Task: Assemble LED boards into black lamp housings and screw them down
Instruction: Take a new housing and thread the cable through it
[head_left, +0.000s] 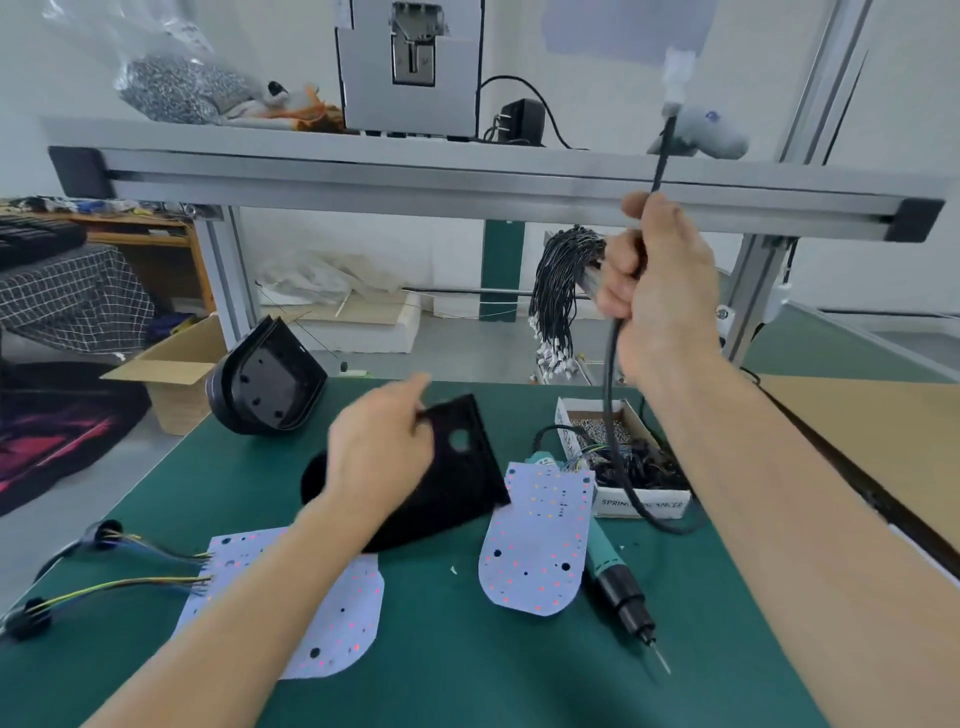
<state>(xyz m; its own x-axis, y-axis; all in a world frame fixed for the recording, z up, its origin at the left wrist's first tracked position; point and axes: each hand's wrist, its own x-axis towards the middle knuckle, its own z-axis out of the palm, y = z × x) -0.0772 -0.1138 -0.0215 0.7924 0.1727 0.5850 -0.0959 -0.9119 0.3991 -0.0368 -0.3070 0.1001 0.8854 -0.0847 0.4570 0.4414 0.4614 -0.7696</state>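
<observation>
The green work mat (467, 649) covers the table; its far edge runs just behind a stack of black lamp housings (265, 384), which stands tilted near the far left corner. The near middle of the mat, in front of the boards, is bare green surface. At the right edge a brown board (857, 431) lies along the mat.

A small white cardboard box (639, 501) sits toward the far right, holding screws and dark wire pieces. On its front wall is printed writing that begins "SPRING"; the other letters are too blurred to read.

The left hand (379, 447) pinches the upper edge of one black lamp housing (457, 483) with thumb and curled fingers; the housing is tilted, and its lower part is over the mat between two LED boards. The left LED board (306, 608) lies flat near the left edge, with coloured wires (114, 584) going off to the left. The right LED board (540, 545) lies flat in the middle, just beside the box.

The right hand (660, 280) is raised above the far right part of the mat, its fingers closed tightly round a black cable (615, 415). This cable hangs down in a loop to the electric screwdriver (613, 571), which lies on the mat touching the right side of the right LED board, tip toward the near edge.
</observation>
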